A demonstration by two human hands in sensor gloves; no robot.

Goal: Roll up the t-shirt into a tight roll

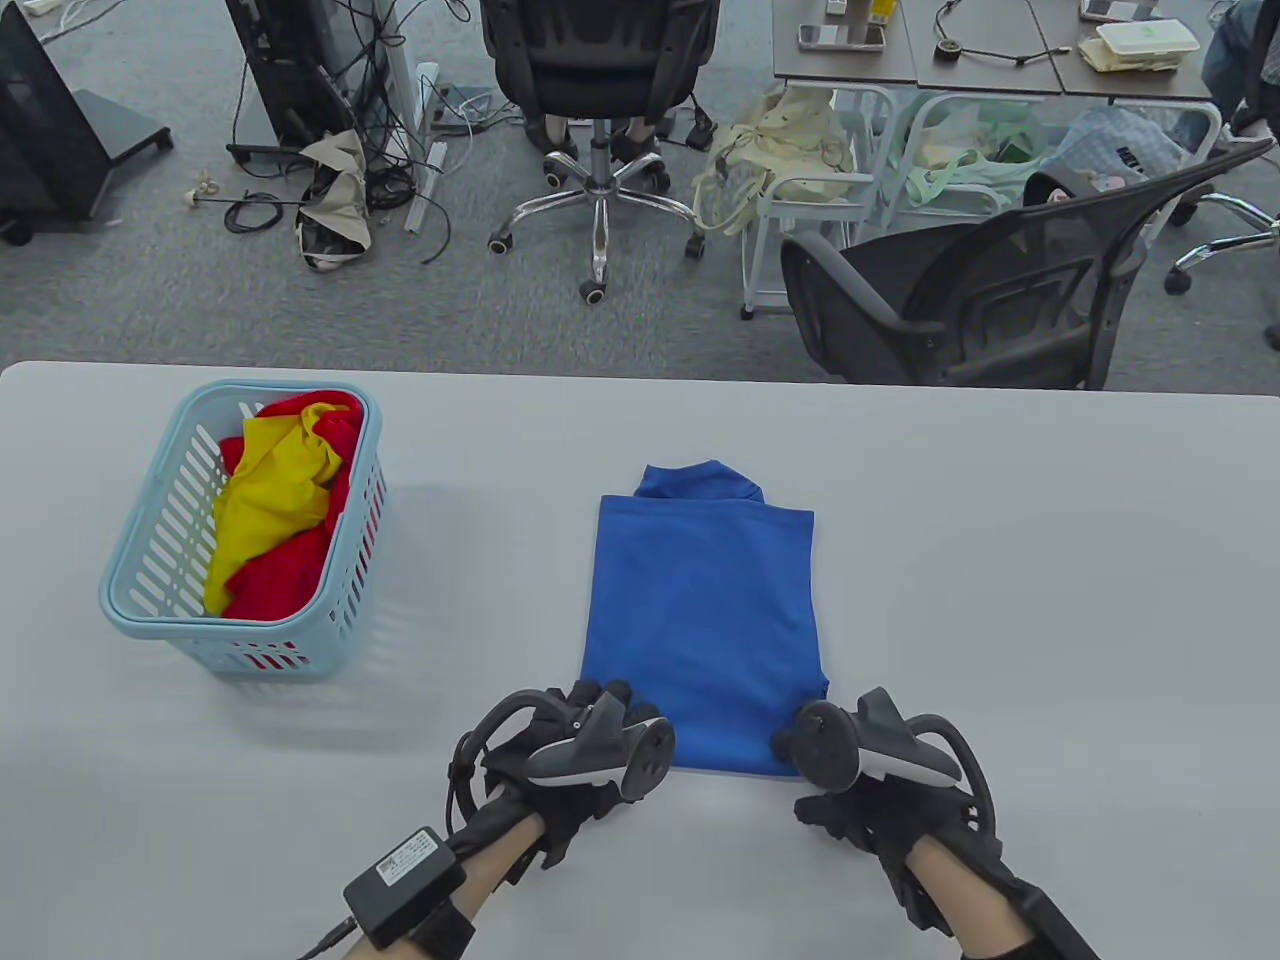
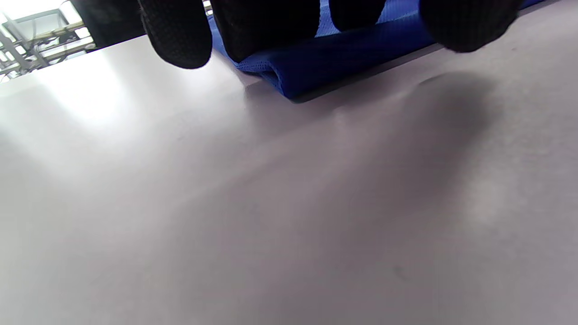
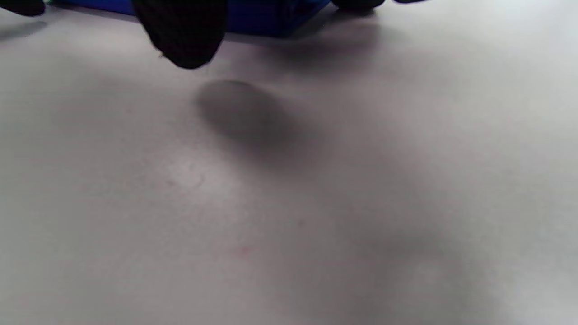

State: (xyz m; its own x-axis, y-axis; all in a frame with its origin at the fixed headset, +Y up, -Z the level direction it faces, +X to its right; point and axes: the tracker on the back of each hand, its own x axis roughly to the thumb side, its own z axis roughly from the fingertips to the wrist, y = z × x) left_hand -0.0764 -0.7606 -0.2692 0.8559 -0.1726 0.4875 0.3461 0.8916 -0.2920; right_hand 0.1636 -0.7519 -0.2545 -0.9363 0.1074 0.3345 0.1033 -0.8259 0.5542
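Observation:
A blue t-shirt [image 1: 700,610] lies folded into a long narrow rectangle in the middle of the grey table [image 1: 1050,600], collar end far from me. My left hand [image 1: 590,715] sits at its near left corner and my right hand [image 1: 815,740] at its near right corner; the trackers hide most fingers from above. In the left wrist view, fingers [image 2: 262,27] rest over the shirt's corner [image 2: 325,67] while the thumb [image 2: 465,22] hangs just above the table in front of the hem. In the right wrist view, the thumb [image 3: 180,31] hovers off the table before the shirt's edge [image 3: 271,16].
A light blue plastic basket [image 1: 130,600] stands at the left of the table, holding red and yellow cloth [image 1: 280,500]. Beyond the far table edge are office chairs [image 1: 1000,290], cables and another desk.

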